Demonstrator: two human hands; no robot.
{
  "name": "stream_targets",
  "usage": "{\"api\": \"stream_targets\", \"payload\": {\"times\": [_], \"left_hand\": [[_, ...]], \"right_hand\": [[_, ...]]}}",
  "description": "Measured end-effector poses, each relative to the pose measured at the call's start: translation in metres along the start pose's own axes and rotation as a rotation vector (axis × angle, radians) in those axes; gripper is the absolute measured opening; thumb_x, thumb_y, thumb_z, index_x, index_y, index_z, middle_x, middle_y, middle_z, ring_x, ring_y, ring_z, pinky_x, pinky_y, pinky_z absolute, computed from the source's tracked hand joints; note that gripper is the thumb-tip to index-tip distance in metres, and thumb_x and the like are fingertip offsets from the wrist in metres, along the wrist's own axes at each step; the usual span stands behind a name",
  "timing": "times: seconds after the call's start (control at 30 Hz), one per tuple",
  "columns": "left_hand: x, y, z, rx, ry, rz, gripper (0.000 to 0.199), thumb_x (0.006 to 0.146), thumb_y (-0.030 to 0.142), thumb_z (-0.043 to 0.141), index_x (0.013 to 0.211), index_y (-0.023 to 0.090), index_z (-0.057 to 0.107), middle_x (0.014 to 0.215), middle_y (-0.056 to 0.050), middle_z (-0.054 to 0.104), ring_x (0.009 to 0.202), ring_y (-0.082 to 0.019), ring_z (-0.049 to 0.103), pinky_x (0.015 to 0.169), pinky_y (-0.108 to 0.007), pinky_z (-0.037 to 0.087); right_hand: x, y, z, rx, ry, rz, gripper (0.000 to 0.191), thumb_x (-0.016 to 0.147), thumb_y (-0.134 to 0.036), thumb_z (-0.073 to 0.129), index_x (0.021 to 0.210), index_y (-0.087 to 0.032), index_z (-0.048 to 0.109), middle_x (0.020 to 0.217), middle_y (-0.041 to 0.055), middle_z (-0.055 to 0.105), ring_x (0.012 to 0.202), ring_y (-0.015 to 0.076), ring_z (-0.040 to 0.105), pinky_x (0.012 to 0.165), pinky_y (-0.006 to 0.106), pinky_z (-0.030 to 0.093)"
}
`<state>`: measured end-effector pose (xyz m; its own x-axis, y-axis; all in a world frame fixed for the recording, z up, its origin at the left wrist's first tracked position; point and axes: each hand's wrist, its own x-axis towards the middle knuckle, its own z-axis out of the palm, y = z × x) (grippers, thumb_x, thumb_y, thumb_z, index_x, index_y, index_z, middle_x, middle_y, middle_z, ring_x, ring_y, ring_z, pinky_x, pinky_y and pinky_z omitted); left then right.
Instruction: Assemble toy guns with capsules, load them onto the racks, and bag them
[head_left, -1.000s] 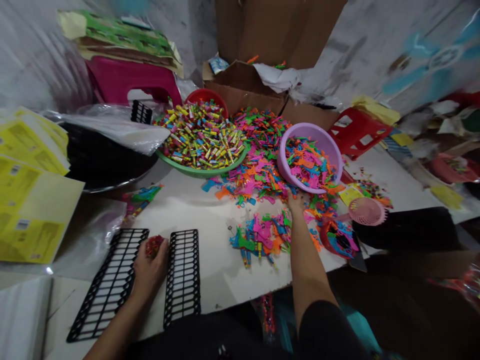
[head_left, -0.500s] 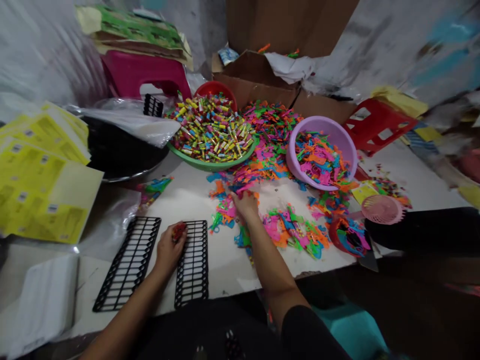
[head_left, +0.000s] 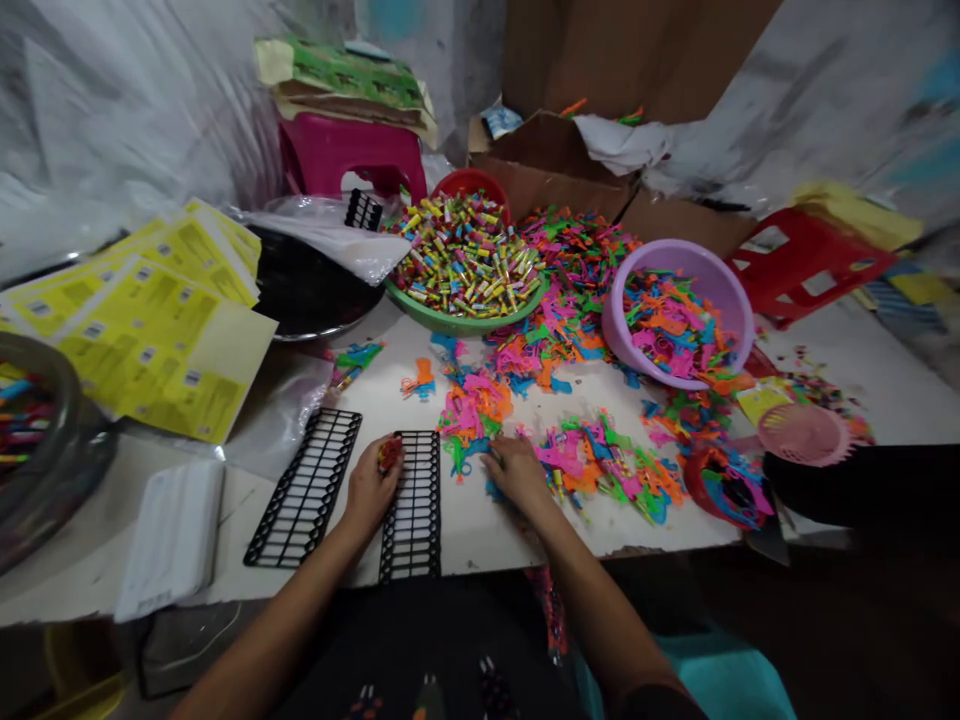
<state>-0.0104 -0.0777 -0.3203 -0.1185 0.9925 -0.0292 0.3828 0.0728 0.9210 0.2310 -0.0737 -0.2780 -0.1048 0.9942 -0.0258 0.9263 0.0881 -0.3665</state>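
Note:
My left hand [head_left: 373, 486] is closed around a small red item [head_left: 389, 454], resting at the upper left edge of a black grid rack [head_left: 411, 510]. A second black rack [head_left: 304, 490] lies to its left. Near the front of a heap of colourful plastic pieces [head_left: 474, 405], my right hand [head_left: 517, 472] has its fingers bent down at the pieces; what they touch, if anything, is too small to name. Another loose pile [head_left: 607, 460] of such pieces lies just right of it.
A green basin [head_left: 465, 322] holds small wrapped tubes; a purple basin [head_left: 615, 310] holds plastic pieces. Yellow printed sheets [head_left: 165, 340] and a white block [head_left: 171, 535] are at the left. A pink basket [head_left: 802, 434] and red bowl [head_left: 697, 490] stand at the right.
My right hand has come back toward the table's front edge, away from the heap's far part. My left hand still holds the red item. The view has turned left.

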Motion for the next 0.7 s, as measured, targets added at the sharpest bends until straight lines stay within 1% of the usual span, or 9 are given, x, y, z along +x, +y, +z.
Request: {"api": "stream_targets", "payload": {"times": [0.07, 0.13, 0.17, 0.23, 0.33, 0.4, 0.5, 0.63, 0.7], "left_hand": [[-0.001, 0.000, -0.001, 0.006, 0.026, -0.008, 0.035, 0.076, 0.034, 0.053, 0.107, 0.019, 0.051, 0.111, -0.009, 0.056, 0.104, -0.020, 0.051, 0.093, -0.033, 0.037], [-0.002, -0.001, -0.001, 0.019, 0.053, 0.005, 0.035, 0.077, 0.035, 0.052, 0.107, 0.018, 0.051, 0.113, -0.010, 0.054, 0.107, -0.020, 0.050, 0.095, -0.034, 0.036], [-0.002, -0.001, -0.001, 0.025, 0.061, 0.012, 0.034, 0.077, 0.036, 0.052, 0.106, 0.018, 0.051, 0.114, -0.010, 0.054, 0.108, -0.020, 0.049, 0.096, -0.034, 0.035], [-0.002, -0.003, -0.001, 0.028, 0.065, 0.018, 0.033, 0.076, 0.036, 0.052, 0.105, 0.019, 0.052, 0.114, -0.010, 0.053, 0.109, -0.020, 0.048, 0.097, -0.034, 0.034], [0.000, -0.008, 0.000, -0.004, 0.059, -0.010, 0.035, 0.074, 0.038, 0.054, 0.103, 0.019, 0.053, 0.114, -0.009, 0.054, 0.108, -0.021, 0.049, 0.097, -0.036, 0.035], [0.003, -0.015, 0.002, -0.013, 0.076, -0.032, 0.038, 0.073, 0.042, 0.053, 0.104, 0.018, 0.053, 0.111, -0.009, 0.056, 0.104, -0.022, 0.052, 0.095, -0.039, 0.038], [0.007, -0.027, 0.005, 0.032, 0.089, -0.017, 0.040, 0.072, 0.045, 0.053, 0.102, 0.018, 0.054, 0.107, -0.009, 0.058, 0.101, -0.023, 0.054, 0.093, -0.043, 0.039], [0.009, -0.034, 0.007, 0.090, 0.087, 0.022, 0.038, 0.071, 0.044, 0.054, 0.099, 0.018, 0.057, 0.105, -0.008, 0.060, 0.099, -0.023, 0.055, 0.092, -0.042, 0.041], [0.009, -0.032, 0.006, 0.117, 0.082, 0.019, 0.038, 0.072, 0.044, 0.053, 0.099, 0.018, 0.057, 0.104, -0.008, 0.060, 0.099, -0.023, 0.055, 0.091, -0.042, 0.042]], "right_hand": [[0.022, 0.021, -0.022, 0.126, 0.144, 0.080, 0.035, 0.083, -0.039, 0.037, 0.101, -0.019, 0.060, 0.100, 0.0088, 0.064, 0.093, 0.0185, 0.057, 0.086, 0.034, 0.041], [0.063, 0.043, -0.051, 0.173, 0.328, 0.148, 0.040, 0.084, -0.040, 0.035, 0.104, -0.015, 0.059, 0.100, 0.0103, 0.063, 0.092, 0.0177, 0.057, 0.084, 0.030, 0.042], [0.088, 0.054, -0.066, 0.163, 0.379, 0.161, 0.041, 0.083, -0.040, 0.036, 0.105, -0.014, 0.058, 0.103, 0.0110, 0.062, 0.095, 0.0183, 0.056, 0.085, 0.031, 0.041], [0.139, 0.075, -0.092, 0.102, 0.415, 0.203, 0.043, 0.081, -0.038, 0.041, 0.111, -0.011, 0.055, 0.112, 0.0124, 0.058, 0.105, 0.0202, 0.050, 0.092, 0.033, 0.036], [0.205, 0.099, -0.114, 0.031, 0.358, 0.311, 0.053, 0.079, -0.043, 0.043, 0.123, -0.014, 0.045, 0.127, 0.0129, 0.046, 0.118, 0.0242, 0.039, 0.099, 0.038, 0.028], [0.237, 0.110, -0.116, 0.025, 0.282, 0.414, 0.060, 0.078, -0.050, 0.041, 0.129, -0.019, 0.038, 0.135, 0.0125, 0.036, 0.122, 0.0274, 0.034, 0.099, 0.042, 0.026], [0.265, 0.125, -0.107, 0.034, 0.167, 0.550, 0.069, 0.074, -0.061, 0.038, 0.133, -0.027, 0.029, 0.143, 0.0095, 0.020, 0.127, 0.0319, 0.025, 0.099, 0.049, 0.022], [0.276, 0.142, -0.083, 0.055, 0.057, 0.622, 0.073, 0.070, -0.069, 0.033, 0.133, -0.033, 0.025, 0.144, 0.0089, 0.016, 0.126, 0.0361, 0.024, 0.095, 0.058, 0.022], [0.268, 0.147, -0.073, 0.072, 0.026, 0.598, 0.072, 0.071, -0.070, 0.031, 0.133, -0.034, 0.025, 0.143, 0.0085, 0.017, 0.124, 0.0344, 0.029, 0.096, 0.055, 0.024]]}}
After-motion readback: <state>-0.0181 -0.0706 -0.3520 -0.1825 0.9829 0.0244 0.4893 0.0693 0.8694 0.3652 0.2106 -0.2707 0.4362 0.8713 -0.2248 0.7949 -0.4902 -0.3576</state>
